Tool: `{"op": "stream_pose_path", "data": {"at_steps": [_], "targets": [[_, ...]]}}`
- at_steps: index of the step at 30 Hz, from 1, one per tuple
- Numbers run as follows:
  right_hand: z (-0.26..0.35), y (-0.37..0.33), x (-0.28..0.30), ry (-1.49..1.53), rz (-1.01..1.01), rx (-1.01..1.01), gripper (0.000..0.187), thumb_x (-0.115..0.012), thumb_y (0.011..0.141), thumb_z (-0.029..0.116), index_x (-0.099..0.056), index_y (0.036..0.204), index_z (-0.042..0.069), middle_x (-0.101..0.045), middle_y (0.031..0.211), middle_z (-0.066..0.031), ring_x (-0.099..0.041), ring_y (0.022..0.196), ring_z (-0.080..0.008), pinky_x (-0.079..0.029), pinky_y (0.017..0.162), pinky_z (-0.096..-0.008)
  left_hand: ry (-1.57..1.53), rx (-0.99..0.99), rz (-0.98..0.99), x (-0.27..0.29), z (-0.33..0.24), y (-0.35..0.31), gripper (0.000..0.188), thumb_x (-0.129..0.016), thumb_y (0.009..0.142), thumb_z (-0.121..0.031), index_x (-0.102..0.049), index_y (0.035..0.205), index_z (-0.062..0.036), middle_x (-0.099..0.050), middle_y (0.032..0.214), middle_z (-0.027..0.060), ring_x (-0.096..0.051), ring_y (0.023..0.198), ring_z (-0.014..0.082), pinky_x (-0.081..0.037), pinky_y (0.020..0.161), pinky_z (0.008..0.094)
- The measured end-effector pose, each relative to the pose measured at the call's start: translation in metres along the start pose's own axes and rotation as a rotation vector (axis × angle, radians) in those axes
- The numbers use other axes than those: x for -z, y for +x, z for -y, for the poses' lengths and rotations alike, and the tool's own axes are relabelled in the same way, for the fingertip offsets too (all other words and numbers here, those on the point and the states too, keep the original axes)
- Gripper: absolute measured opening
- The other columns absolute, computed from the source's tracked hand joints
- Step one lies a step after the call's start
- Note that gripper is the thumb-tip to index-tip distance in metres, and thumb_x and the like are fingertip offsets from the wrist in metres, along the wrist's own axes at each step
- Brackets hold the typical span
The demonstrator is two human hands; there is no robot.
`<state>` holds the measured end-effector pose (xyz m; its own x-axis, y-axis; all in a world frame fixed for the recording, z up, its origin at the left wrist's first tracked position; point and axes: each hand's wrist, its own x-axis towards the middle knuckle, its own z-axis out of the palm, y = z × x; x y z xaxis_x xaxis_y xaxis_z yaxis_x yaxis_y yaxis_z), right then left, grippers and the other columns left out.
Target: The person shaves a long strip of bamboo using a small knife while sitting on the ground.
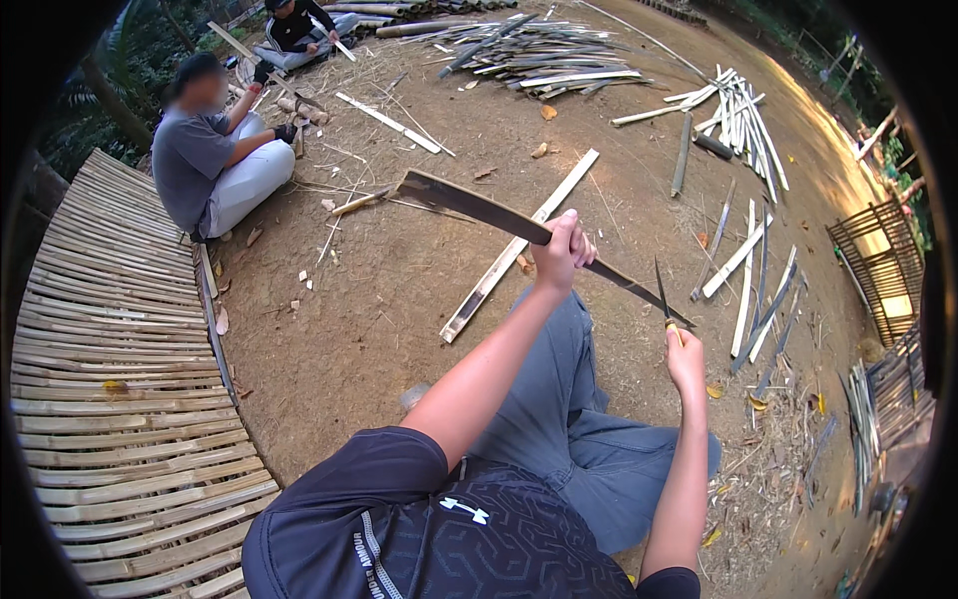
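My left hand (564,252) is closed around the middle of a long dark bamboo strip (469,205), held slanting in front of me. Its wider end rises to the far left, and its narrow end drops toward my right hand. In my right hand (685,359) is a knife (662,287) gripped by a light handle, the thin blade pointing up. Blade and strip cross near the strip's narrow end; whether the edge bites into it I cannot tell. Beyond my left hand, a pale split bamboo piece (564,192) lies on the ground.
Bamboo slats form a low platform (130,399) along my left. Two people sit on the ground: one in a grey shirt (190,160), another in black (291,30) farther back. Cut strips are heaped at the back (549,60) and fanned out right (743,120). Loose strips (743,285) lie beside my right hand.
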<state>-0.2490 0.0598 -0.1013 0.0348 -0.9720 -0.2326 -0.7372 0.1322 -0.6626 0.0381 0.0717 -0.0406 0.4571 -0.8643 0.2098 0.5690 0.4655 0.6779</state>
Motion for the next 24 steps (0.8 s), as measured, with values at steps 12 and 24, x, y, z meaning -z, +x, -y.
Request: {"op": "stream_pose_path", "data": {"at_steps": [12,24], "targets": [[-0.027,-0.01,-0.05,0.139,-0.132,0.016,0.029,-0.051,0.1,0.026,-0.055,0.114,0.001,-0.067,0.078,-0.0154,-0.067,0.067,-0.0265,-0.05,0.064,-0.0403,-0.003,0.024,0.091,-0.007,-0.002,0.0,0.039,-0.047,0.094,-0.024,-0.038,0.059,-0.0106,-0.035,0.045,0.0018,-0.034,0.038,0.0137,-0.039,0.046,0.0341],[-0.141,-0.057,-0.031,0.759,-0.148,-0.39,0.037,-0.038,0.104,0.044,-0.051,0.11,0.01,-0.055,0.069,-0.0031,-0.04,0.038,-0.0097,-0.026,0.031,-0.0244,0.047,-0.009,0.12,-0.054,-0.005,0.004,0.039,-0.048,0.095,-0.022,-0.038,0.059,-0.0095,-0.034,0.043,0.0019,-0.034,0.036,0.0135,-0.038,0.044,0.0329]]}}
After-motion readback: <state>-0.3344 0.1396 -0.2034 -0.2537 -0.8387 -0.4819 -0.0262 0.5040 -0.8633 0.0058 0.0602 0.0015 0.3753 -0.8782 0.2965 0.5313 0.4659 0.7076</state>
